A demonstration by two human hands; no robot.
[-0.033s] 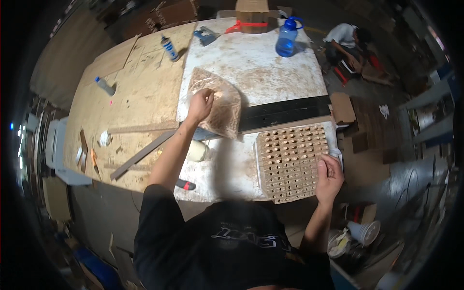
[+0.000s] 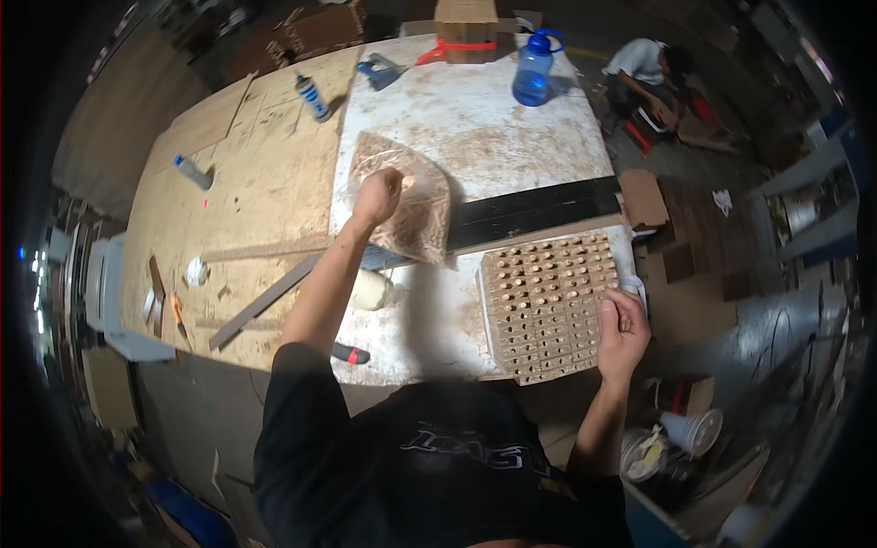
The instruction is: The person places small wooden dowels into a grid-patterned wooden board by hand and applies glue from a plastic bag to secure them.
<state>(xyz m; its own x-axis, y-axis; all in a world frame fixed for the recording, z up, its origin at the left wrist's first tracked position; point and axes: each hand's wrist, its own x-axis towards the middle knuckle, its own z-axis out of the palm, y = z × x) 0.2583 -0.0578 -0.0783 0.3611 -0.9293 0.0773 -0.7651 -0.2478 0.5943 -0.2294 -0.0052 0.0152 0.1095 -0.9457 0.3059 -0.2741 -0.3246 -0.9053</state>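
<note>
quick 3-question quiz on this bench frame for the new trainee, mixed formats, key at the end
1. True or false: the left hand is at the clear plastic bag of small wooden pieces.
2. Which thing does the right hand touch? A) the blue water bottle B) the wooden board full of pegs C) the long black bar
3. Fill in: the black bar lies on the white worktop between the peg board and the ____ bottle.

Key: 1 true; 2 B; 3 blue
</note>
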